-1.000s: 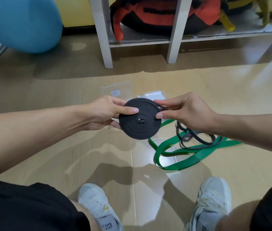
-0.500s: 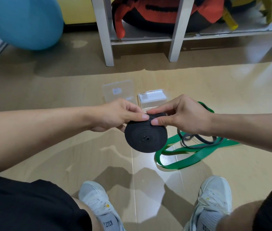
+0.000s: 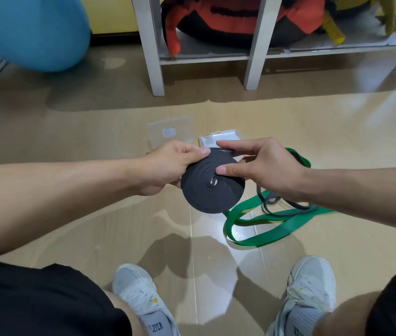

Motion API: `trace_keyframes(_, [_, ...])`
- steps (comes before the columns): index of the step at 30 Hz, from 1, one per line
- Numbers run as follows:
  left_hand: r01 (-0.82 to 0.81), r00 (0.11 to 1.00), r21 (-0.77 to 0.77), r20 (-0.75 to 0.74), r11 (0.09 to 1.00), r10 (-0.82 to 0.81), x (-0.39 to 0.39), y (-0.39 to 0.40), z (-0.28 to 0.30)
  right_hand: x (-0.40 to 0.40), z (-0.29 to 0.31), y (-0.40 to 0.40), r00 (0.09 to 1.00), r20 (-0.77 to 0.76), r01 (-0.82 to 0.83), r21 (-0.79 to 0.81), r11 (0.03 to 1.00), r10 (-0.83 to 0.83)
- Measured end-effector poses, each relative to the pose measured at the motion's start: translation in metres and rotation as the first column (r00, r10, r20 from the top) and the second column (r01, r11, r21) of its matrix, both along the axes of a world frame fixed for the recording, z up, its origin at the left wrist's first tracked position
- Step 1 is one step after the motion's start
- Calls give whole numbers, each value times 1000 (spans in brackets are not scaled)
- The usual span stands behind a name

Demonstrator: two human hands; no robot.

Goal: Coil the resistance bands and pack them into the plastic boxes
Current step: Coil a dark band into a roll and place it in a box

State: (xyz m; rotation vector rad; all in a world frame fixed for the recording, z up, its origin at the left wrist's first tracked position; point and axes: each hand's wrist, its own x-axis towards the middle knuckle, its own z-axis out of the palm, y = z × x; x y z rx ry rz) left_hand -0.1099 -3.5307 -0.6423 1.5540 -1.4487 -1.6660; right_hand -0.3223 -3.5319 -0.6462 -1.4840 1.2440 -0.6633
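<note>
Above the floor, between the knees: the black band (image 3: 212, 184), wound in a flat coil, is held in the air.
Left hand (image 3: 165, 166): fingers curled, it grips the left edge of the coil, thumb on top.
Right hand (image 3: 262, 166): thumb and forefinger pinch the coil from the right side.
Floor at right: a green band (image 3: 267, 229) and a grey band (image 3: 281, 204) lie loose, touching.
Beyond the hands: two clear plastic boxes (image 3: 171, 132) side by side.
</note>
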Motion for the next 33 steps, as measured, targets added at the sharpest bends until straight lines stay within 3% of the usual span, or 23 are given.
trace_keyframes(3, [-107, 994, 24, -18, 994, 108, -6, 0, -6, 2, -1, -4, 999, -26, 23, -22, 999, -24])
trace_keyframes(6, [-174, 984, 53, -34, 983, 176, -9, -13, -11, 7, -2, -17, 995, 48, 88, 8, 996, -88])
trace_keyframes(9, [-157, 986, 87, -39, 984, 161, -5, -30, -19, 11, -8, -34, 994, 64, 88, 62, 994, -92])
trace_keyframes(16, [-58, 998, 194, -10, 979, 61, 22, -77, -43, 29, -30, -93, 998, -65, 16, 159, 987, -6])
trace_keyframes(19, [-109, 993, 193, -22, 975, 115, 32, -106, -65, 40, -45, -134, 993, -121, 3, 182, 983, 19])
trace_keyframes(21, [-204, 977, 100, 88, 974, 195, 39, -124, -93, 45, -56, -159, 976, -205, -44, 154, 987, 76])
trace_keyframes(22, [-221, 948, -6, 232, 975, 216, 46, -133, -112, 48, -65, -170, 961, -253, -82, 132, 988, 113])
trace_keyframes(24, [-49, 791, -195, 591, 979, 158, 62, -142, -153, 54, -87, -185, 942, -304, -122, 95, 988, 145])
trace_keyframes(26, [192, 621, -148, 784, 970, -3, 73, -137, -188, 58, -113, -192, 945, -305, -101, 71, 992, 118])
trace_keyframes(28, [309, 550, -62, 826, 949, -125, 80, -123, -217, 63, -139, -193, 960, -274, -42, 66, 997, 58])
trace_keyframes(31, [331, 586, -107, 802, 938, -115, 83, -97, -240, 74, -168, -187, 974, -211, 95, 81, 992, -76])
trace_keyframes(33, [388, 555, -116, 821, 914, -131, 80, -83, -243, 81, -182, -178, 969, -97, 243, 220, 945, -227])
